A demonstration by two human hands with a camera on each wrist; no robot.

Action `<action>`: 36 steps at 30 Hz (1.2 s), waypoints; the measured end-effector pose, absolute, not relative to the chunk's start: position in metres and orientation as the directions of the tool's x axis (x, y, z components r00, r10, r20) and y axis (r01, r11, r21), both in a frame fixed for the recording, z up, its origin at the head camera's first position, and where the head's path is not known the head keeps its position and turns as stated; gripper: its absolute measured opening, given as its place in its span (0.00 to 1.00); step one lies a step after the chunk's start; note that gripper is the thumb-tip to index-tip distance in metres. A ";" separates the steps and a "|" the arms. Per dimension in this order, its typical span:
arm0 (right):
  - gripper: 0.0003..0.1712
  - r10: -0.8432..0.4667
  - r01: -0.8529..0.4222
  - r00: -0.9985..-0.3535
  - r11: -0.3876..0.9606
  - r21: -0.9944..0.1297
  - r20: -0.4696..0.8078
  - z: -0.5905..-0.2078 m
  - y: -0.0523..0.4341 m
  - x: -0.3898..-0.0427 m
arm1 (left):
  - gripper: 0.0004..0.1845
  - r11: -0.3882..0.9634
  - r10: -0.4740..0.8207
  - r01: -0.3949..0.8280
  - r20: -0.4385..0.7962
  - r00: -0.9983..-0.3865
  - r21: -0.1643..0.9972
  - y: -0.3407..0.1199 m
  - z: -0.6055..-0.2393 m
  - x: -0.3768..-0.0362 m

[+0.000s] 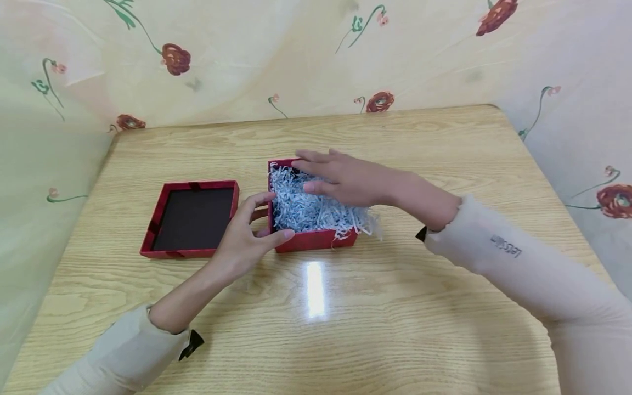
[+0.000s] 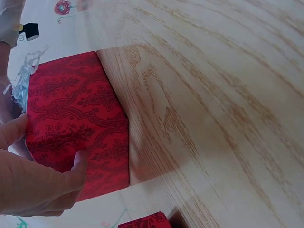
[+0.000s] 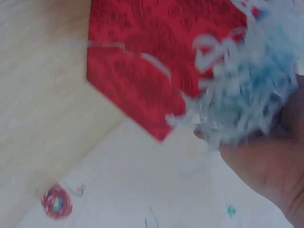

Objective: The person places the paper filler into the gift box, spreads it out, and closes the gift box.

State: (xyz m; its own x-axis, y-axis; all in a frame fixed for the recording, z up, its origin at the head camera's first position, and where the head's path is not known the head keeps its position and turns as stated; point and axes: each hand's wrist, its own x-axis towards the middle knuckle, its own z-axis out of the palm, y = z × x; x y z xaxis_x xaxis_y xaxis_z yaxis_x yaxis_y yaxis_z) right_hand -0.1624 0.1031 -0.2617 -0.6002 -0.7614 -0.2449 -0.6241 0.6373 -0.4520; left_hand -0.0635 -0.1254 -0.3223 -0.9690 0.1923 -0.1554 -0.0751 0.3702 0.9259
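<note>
A red patterned gift box [image 1: 316,240] stands in the middle of the table, filled with pale blue shredded paper [image 1: 298,206]. Some strands spill over its front right rim. My left hand [image 1: 249,233] holds the box by its front left corner, thumb at the front rim and bent fingers along the left wall. In the left wrist view, fingertips lie against the patterned red side [image 2: 78,109]. Above the paper's back right part is my right hand [image 1: 348,178], palm down with fingers stretched out. In the right wrist view, a clump of paper [image 3: 247,90] hides most of its fingers.
The box's lid [image 1: 195,219] lies upturned to the left, dark inside with red edges, close by my left hand. A wood-grain table [image 1: 395,307] carries both. Behind and at the sides hangs a pale flowered cloth [image 1: 276,60].
</note>
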 end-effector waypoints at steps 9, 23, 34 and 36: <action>0.38 -0.778 -0.687 -0.623 0.592 -0.422 -0.078 -0.254 0.141 -0.159 | 0.40 0.374 0.185 -0.072 -0.150 -0.971 0.925 -0.125 -0.323 -0.062; 0.47 -0.804 -0.767 -0.582 0.593 -0.247 -0.123 -0.280 0.136 -0.131 | 0.39 0.382 0.184 -0.066 -0.146 -0.972 0.922 -0.123 -0.325 -0.060; 0.46 -0.810 -0.781 -0.561 0.586 -0.214 -0.168 -0.299 0.112 -0.133 | 0.38 0.383 0.188 -0.060 -0.142 -0.972 0.922 -0.123 -0.327 -0.060; 0.45 -0.808 -0.780 -0.562 0.589 -0.212 -0.177 -0.302 0.108 -0.135 | 0.37 0.382 0.189 -0.060 -0.141 -0.972 0.922 -0.123 -0.327 -0.060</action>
